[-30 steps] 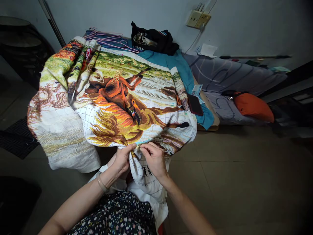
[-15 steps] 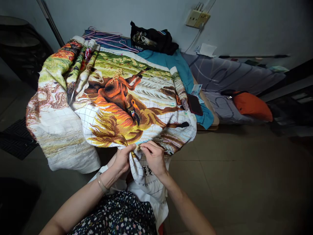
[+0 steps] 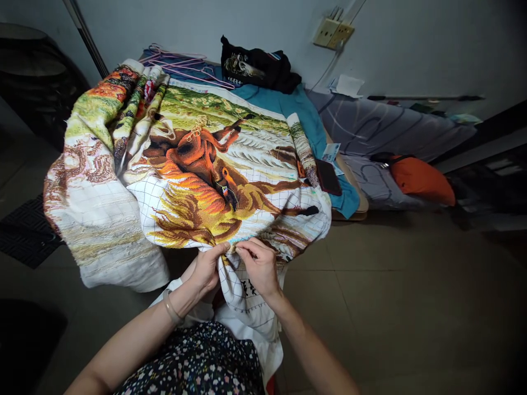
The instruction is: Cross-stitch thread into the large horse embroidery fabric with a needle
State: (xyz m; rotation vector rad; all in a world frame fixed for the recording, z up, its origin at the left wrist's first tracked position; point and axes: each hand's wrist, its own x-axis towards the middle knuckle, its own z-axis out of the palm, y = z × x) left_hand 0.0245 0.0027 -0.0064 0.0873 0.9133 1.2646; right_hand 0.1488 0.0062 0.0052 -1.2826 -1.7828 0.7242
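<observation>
A large cross-stitch cloth with orange-brown horses and a printed grid spreads before me, its lower part hanging toward my lap. My left hand grips a fold of it near the bottom edge, thumb on top and the other fingers underneath. Close beside it, my right hand is closed in a pinch at the same fold. Whatever lies between those fingertips is too small to make out; a needle is not visible. Loose tan thread lies on the upper part of the cloth.
Rolled cloth ends stand at left and right. A dark phone lies by the right roll. Behind are pink hangers, a black bag and a teal cloth. An orange bag sits farther right, below a wall socket.
Both hands stay at the same fold with almost no visible movement. The view has shifted very slightly.
</observation>
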